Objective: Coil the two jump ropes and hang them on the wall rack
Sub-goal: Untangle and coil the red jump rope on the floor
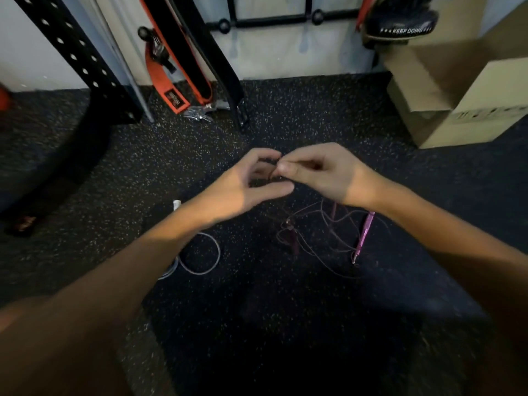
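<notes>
Right now the grey rope (219, 252) lies looped on the floor at seven o'clock from the hands. The left hand (245, 182) is half-curled, and I cannot tell its hold. The right hand (323, 172) pinches the purple rope (363, 237), which is tangled at five o'clock. Coiling looks barely begun; next the slack needs gathering into loops.

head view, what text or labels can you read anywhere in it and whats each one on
"KEEP DOING": white letters on the black padded mitt hanging at the upper right.
Patch near the lower end of the orange strap: too blurred to read.
Dark print on the cardboard box: too blurred to read.
No other text can be read.
</notes>
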